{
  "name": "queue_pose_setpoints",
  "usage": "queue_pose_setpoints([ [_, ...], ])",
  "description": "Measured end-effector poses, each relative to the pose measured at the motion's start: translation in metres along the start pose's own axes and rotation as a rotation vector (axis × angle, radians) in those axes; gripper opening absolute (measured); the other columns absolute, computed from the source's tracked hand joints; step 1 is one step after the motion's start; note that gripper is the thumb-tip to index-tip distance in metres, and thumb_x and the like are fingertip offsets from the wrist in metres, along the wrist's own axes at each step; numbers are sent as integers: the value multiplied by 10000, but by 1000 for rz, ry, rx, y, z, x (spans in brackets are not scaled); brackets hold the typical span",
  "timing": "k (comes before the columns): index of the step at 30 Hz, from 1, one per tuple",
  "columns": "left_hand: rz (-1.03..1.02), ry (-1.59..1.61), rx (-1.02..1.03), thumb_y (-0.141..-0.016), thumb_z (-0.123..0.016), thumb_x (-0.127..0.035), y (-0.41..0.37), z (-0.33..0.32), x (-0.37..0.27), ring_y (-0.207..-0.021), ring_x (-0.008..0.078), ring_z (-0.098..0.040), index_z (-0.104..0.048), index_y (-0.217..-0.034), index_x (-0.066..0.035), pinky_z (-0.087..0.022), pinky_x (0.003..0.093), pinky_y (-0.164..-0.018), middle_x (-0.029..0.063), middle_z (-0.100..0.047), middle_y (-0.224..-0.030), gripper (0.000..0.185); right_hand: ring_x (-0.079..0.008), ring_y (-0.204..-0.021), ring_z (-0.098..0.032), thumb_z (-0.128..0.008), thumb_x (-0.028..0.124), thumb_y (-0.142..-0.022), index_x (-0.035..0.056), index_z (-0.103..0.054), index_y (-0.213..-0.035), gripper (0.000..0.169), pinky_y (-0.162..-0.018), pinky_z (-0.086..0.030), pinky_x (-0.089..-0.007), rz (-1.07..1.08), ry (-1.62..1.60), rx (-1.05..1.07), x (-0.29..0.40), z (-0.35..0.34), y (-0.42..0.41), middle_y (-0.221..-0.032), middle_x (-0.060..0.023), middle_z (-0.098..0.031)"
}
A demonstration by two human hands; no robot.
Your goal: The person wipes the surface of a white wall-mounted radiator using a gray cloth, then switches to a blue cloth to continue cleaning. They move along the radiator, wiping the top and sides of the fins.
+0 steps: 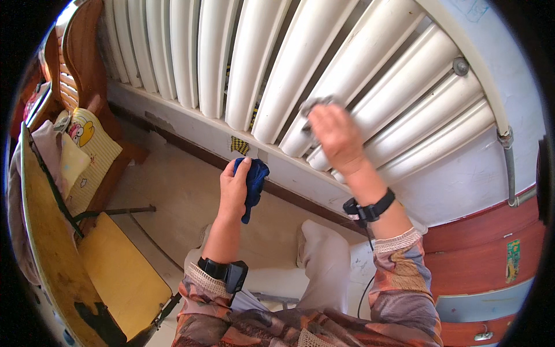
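Observation:
My right hand [337,134] presses a grey cloth [318,104] against the lower part of a white column radiator [243,69]. The hand is slightly blurred, and most of the cloth is hidden beneath it. Lower down and to the left, my left hand [234,188] grips a bunched dark blue cloth [256,178], with the thumb on top. This cloth hangs in the air in front of the wall's skirting, apart from the radiator. Between the radiator columns, dark gaps show bits of yellow-and-black checked material.
At left stand a folding chair with a yellow seat [123,277], a worn tabletop [52,234] and a wooden bed end [84,56] with a cartoon-print pillow [93,152]. A grey pipe [509,169] drops at the radiator's right end. Red wooden drawers [472,251] stand at lower right.

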State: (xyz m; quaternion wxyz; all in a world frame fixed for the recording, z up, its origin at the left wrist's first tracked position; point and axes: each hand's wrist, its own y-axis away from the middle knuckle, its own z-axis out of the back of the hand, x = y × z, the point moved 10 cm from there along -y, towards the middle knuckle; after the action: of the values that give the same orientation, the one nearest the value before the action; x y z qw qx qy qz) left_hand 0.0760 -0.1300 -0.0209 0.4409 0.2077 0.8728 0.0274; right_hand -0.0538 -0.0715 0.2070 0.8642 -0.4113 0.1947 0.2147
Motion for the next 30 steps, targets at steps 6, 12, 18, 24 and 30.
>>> queue_pose_setpoints([
  [6,25,17,49,-975,-655,-304,3,-14,3,-499,93,-561,-655,-946,-68,-414,255,-404,14,-646,-715,238,-211,-953,-616,-697,39,-735,56,-680,-892,159,-793,-575,-303,-105,25,-50,9,-5,17,-1002,-39,-650],
  [12,26,26,9,-976,-651,-297,2,-10,3,-472,101,-550,-649,-934,-75,-404,264,-387,16,-635,-691,226,-179,-883,-587,-672,44,-723,55,-673,-862,139,-756,-569,-266,-82,-227,213,60,-66,88,-923,-29,-609],
  [18,44,1,-9,-974,-653,-294,4,-8,4,-458,96,-540,-648,-926,-84,-390,262,-375,12,-634,-674,216,-196,-956,-604,-681,34,-776,47,-694,-919,145,-808,-567,-282,-40,75,-47,2,7,0,-1012,-48,-645],
  [24,28,20,-14,-974,-651,-290,2,-11,7,-464,97,-543,-646,-911,-81,-394,265,-381,12,-637,-681,217,-221,-939,-607,-652,40,-771,71,-702,-943,182,-797,-548,-332,-210,87,-29,-9,7,-24,-1008,-51,-659],
  [30,7,44,-9,-978,-647,-291,0,-11,0,-497,99,-565,-641,-909,-74,-422,259,-409,16,-645,-717,228,-209,-826,-567,-620,99,-718,83,-622,-772,56,-721,-522,-332,-103,-37,251,72,-89,64,-852,-43,-581],
])
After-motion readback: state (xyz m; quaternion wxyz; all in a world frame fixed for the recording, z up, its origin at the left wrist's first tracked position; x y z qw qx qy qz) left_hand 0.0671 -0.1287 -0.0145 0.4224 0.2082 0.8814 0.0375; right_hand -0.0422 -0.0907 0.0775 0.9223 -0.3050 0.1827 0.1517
